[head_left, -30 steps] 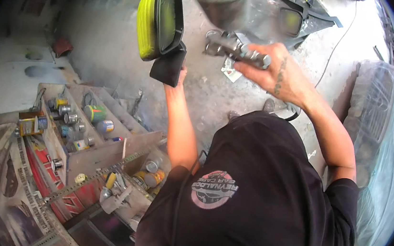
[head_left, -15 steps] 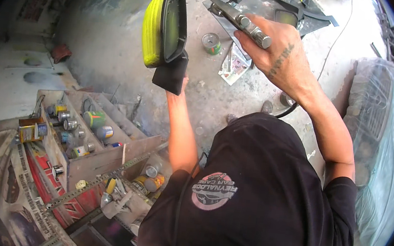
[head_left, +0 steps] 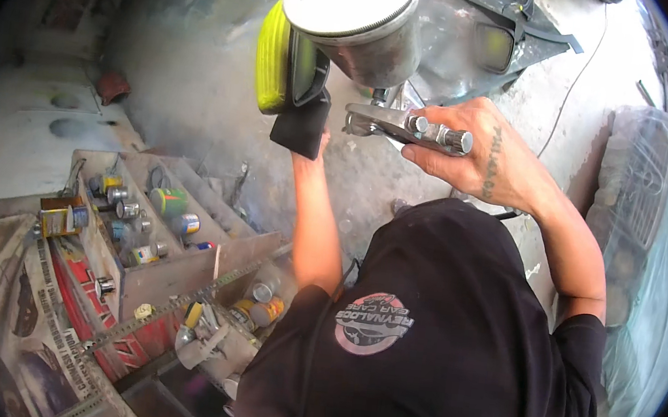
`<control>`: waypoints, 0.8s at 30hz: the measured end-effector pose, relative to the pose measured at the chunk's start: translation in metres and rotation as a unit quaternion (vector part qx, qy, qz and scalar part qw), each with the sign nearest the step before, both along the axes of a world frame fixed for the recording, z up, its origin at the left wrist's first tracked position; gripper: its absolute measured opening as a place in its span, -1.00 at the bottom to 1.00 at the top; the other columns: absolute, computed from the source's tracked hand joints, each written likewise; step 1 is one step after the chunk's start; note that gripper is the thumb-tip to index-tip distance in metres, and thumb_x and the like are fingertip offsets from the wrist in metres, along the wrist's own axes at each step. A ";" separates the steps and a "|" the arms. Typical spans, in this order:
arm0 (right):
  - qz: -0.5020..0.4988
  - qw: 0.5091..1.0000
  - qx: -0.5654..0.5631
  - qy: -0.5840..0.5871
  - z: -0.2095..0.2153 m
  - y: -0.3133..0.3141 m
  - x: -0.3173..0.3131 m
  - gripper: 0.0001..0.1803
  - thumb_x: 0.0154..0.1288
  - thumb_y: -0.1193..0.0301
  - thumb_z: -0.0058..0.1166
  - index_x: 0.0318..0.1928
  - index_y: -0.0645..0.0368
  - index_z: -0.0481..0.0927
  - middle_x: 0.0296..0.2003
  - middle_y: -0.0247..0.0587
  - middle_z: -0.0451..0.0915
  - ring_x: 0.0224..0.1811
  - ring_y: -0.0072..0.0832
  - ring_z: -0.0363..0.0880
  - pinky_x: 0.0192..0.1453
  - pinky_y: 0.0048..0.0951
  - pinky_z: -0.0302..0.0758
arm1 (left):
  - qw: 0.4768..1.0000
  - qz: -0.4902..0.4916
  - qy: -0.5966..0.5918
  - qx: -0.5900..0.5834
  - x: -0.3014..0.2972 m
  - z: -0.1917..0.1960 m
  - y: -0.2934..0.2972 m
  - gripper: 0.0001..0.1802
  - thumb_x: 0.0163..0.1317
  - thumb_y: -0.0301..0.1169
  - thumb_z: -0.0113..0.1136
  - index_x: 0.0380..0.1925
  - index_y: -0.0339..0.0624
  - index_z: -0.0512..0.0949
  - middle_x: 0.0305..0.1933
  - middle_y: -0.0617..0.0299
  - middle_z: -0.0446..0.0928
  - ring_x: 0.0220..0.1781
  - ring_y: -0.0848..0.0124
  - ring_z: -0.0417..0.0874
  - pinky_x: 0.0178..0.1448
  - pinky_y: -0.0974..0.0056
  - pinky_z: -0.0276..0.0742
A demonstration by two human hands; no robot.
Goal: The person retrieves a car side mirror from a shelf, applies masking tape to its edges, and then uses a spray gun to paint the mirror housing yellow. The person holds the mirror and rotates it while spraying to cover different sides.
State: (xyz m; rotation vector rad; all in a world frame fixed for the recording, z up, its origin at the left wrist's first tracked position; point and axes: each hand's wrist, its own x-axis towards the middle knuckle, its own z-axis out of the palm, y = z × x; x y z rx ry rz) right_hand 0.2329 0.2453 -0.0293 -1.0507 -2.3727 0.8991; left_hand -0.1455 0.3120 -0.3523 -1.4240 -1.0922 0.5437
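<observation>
My left hand [head_left: 315, 151] is closed on a car side mirror [head_left: 274, 64] with a bright yellow-green cover and black base; most of its fingers are behind the base. In my right hand [head_left: 490, 156] is a metal spray gun [head_left: 388, 121], gripped with the thumb along its body and the nozzle end toward the mirror. Above the gun body sits its large metal cup [head_left: 379, 54] with a pale lid, overlapping part of the mirror in the picture. Whether the trigger is pressed is hidden.
At lower left stands a wooden shelf [head_left: 182, 262] with several paint cans. A black panel [head_left: 501, 10] and a dark mirror-shaped part [head_left: 493, 48] lie on the floor ahead. Plastic sheeting [head_left: 648, 323] covers something at right. A thin cable [head_left: 559, 118] crosses the floor.
My right hand has come nearer and lower with the spray gun, and its cup has swung into full view before the mirror. My left hand has shifted the mirror slightly right.
</observation>
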 end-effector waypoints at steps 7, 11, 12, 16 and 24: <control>-0.089 0.987 0.047 0.125 0.044 0.024 0.006 -0.74 0.25 0.34 0.27 -0.19 0.31 0.68 -0.53 0.04 0.61 -0.49 -0.14 0.61 -0.30 -0.25 0.49 | 0.570 0.258 0.779 0.039 0.007 -0.010 0.008 -0.52 0.46 -0.36 -0.12 0.31 -0.33 0.42 0.38 -0.06 0.44 0.36 0.05 0.50 0.38 -0.01 0.47; -0.133 0.980 0.086 0.120 0.048 0.028 0.007 -0.74 0.28 0.33 0.24 -0.20 0.32 0.67 -0.58 0.04 0.58 -0.56 -0.15 0.58 -0.37 -0.25 0.47 | 0.579 0.259 0.773 0.019 0.030 0.035 0.000 -0.51 0.45 -0.35 -0.12 0.31 -0.33 0.42 0.39 -0.06 0.44 0.36 0.04 0.50 0.40 -0.01 0.46; -0.135 0.979 0.098 0.114 0.049 0.028 0.007 -0.74 0.28 0.33 0.24 -0.20 0.31 0.67 -0.58 0.03 0.58 -0.57 -0.15 0.58 -0.37 -0.24 0.48 | 0.578 0.265 0.772 0.017 0.036 0.049 -0.002 -0.51 0.45 -0.35 -0.13 0.30 -0.33 0.42 0.39 -0.06 0.44 0.36 0.04 0.50 0.40 -0.01 0.46; -0.057 0.982 0.165 0.073 0.034 0.017 0.001 -0.74 0.25 0.34 0.28 -0.16 0.26 0.68 -0.53 0.02 0.57 -0.44 -0.09 0.58 -0.24 -0.20 0.49 | 0.539 0.292 0.790 0.008 0.047 0.081 -0.009 -0.52 0.44 -0.34 -0.10 0.28 -0.32 0.45 0.38 -0.03 0.46 0.35 0.06 0.52 0.40 0.01 0.47; 0.055 0.993 0.099 -0.036 0.026 0.001 -0.003 -0.56 0.23 0.27 0.31 0.08 0.18 0.63 -0.17 -0.04 0.61 -0.02 -0.13 0.55 0.09 -0.22 0.48 | -0.616 0.127 0.776 -0.050 0.051 0.106 -0.028 -0.54 0.24 -0.34 0.21 0.15 -0.19 0.57 0.17 0.16 0.64 0.20 0.25 0.65 0.20 0.19 0.56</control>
